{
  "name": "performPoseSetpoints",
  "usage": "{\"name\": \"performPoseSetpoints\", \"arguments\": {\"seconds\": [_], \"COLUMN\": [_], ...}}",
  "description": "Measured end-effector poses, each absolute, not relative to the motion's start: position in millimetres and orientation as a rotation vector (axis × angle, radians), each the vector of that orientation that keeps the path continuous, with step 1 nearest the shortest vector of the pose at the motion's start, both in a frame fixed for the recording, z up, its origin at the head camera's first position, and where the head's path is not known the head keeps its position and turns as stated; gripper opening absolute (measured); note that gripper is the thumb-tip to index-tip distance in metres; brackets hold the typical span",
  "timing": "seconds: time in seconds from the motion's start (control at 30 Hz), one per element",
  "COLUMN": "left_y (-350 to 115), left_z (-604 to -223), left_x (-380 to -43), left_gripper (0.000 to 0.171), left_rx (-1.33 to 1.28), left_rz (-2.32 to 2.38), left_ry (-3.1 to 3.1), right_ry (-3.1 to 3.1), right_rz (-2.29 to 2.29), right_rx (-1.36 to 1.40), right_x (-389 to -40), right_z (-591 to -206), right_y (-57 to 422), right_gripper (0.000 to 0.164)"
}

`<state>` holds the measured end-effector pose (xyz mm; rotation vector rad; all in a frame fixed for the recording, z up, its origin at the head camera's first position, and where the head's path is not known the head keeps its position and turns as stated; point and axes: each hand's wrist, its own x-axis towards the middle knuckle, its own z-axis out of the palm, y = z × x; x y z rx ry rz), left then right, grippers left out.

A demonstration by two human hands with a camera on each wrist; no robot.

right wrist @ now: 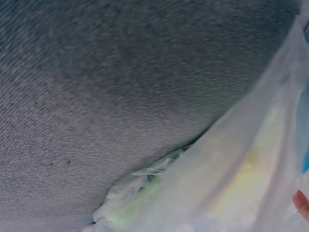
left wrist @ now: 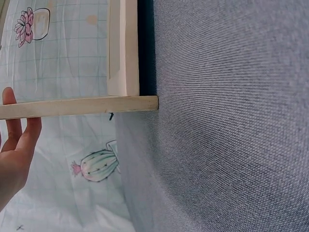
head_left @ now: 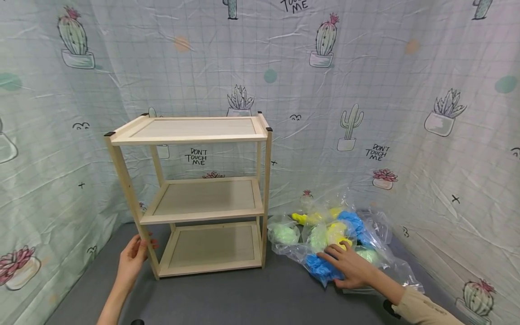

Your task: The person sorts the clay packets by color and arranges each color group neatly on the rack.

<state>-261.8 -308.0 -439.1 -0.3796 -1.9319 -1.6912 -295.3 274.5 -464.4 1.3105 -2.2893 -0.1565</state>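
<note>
A three-tier shelf (head_left: 203, 198) of pale wood, with black caps on its post tops, stands upright on the grey surface. My left hand (head_left: 133, 255) holds its front left post low down, below the middle tier. In the left wrist view, the fingers of the left hand (left wrist: 19, 150) pass behind the post (left wrist: 72, 107). To the right lies a heap of clear plastic bags (head_left: 290, 250) with yellow, blue and pale green crumpled pieces. My right hand (head_left: 353, 266) rests on the heap's front, fingers spread over a crumpled blue piece (head_left: 322, 268). Hazy plastic (right wrist: 231, 169) fills much of the right wrist view.
A pale curtain (head_left: 284, 90) printed with cacti hangs behind and on both sides. Grey ribbed fabric (head_left: 227, 298) covers the surface. Small black objects (head_left: 138, 322) show at the near edge and beside the right sleeve (head_left: 422, 307).
</note>
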Motion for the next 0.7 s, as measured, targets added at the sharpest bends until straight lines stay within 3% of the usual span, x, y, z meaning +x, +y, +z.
{"name": "performPoseSetpoints", "arguments": {"seconds": [0.4,0.7], "left_y": [-306,-306], "left_z": [-439,-437], "left_x": [-260,-259], "left_gripper": [0.027,0.025], "left_rx": [-0.342,-0.341], "left_rz": [-1.671,-1.645], "left_ry": [-1.949,-1.970], "right_ry": [-2.236,-2.140], "right_rz": [-0.079,0.025], "right_rx": [1.241,1.149], "right_x": [-286,-283], "right_z": [-449,-414], "right_y": [271,269], "right_gripper": [0.070,0.050]}}
